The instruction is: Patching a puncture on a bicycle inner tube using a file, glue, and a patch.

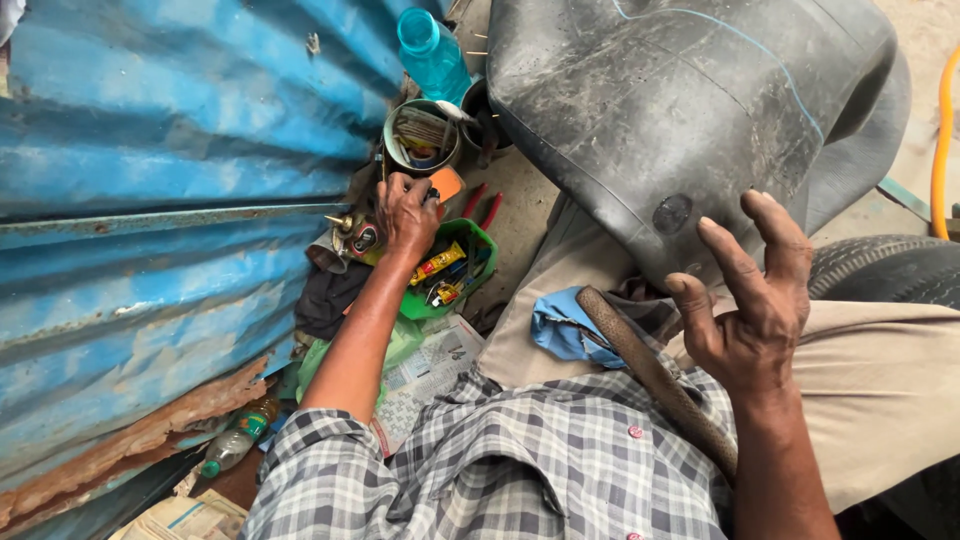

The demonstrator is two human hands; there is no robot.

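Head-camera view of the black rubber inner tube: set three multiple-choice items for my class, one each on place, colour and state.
1. Where does the black rubber inner tube rest?
A on the lap
B on a shelf
C in a bucket

2. What colour is the corrugated metal wall?
A red
B blue
C white

3. How is the right hand?
A fisted
B holding a hammer
C open, fingers spread

Answers: 1 A, it lies over the beige trousers; 2 B, blue paint with rust; 3 C, it grips nothing, while the left hand reaches among the tins.

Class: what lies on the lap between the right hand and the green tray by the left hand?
Head view: a blue cloth and a brown strap.
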